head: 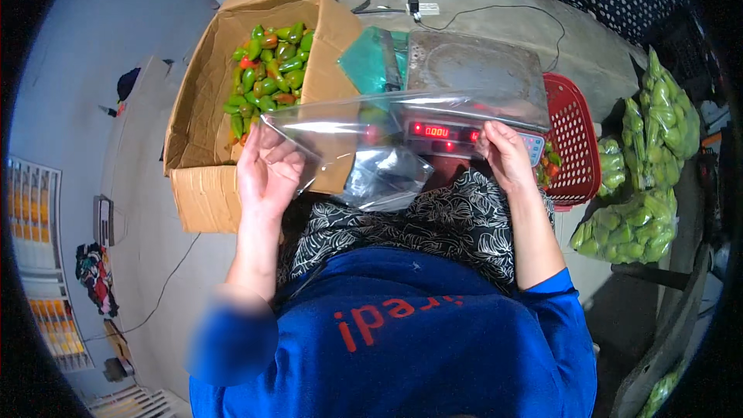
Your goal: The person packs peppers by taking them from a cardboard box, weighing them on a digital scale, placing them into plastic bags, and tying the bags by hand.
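A clear plastic bag (342,128) is stretched between my two hands, in front of a digital weighing scale (476,69) with a lit red display. My left hand (270,168) holds the bag's left end between thumb and fingers, beside the open cardboard box (331,46). Green and reddish peppers (270,69) lie in that box. My right hand (504,148) pinches the other end over the scale's front panel. Below the stretched part, the bag hangs crumpled over my lap.
Right of the scale stands a red perforated plastic basket (572,139) with some peppers. Filled clear bags of green produce (633,226) lie farther right. A green plastic bag (368,61) sits between box and scale. A black cable (499,7) runs behind the scale.
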A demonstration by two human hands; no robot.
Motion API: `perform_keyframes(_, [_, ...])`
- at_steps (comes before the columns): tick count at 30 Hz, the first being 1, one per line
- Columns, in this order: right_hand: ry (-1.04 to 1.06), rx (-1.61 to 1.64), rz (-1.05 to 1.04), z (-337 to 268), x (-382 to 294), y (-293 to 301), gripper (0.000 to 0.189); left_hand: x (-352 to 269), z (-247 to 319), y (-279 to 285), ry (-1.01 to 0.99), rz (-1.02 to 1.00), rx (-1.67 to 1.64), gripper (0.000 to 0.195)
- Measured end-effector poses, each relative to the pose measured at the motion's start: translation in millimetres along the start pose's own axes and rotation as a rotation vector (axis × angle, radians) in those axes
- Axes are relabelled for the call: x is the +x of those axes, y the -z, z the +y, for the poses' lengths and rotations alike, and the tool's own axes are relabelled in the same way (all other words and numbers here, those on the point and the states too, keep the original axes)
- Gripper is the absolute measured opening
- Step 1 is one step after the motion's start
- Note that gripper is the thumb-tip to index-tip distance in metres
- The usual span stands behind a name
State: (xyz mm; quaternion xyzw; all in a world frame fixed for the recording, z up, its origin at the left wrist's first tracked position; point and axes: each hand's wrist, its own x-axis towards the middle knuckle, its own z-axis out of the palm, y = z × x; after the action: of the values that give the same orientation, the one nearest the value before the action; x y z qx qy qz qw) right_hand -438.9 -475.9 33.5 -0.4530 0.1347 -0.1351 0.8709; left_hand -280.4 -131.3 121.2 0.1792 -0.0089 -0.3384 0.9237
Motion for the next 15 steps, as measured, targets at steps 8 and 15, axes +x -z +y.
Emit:
perform_keyframes(8, [0.078,-0.331,0.022,5.8,-0.5,-12.4,0.017,-3.5,-3.3,-10.5,-0.027,0.029,0.049,0.023])
perform_keyframes(15, [0.034,-0.358,0.035,12.2,3.7,5.1,0.007,-7.4,-5.7,-15.7,-0.011,-0.016,0.08,0.026])
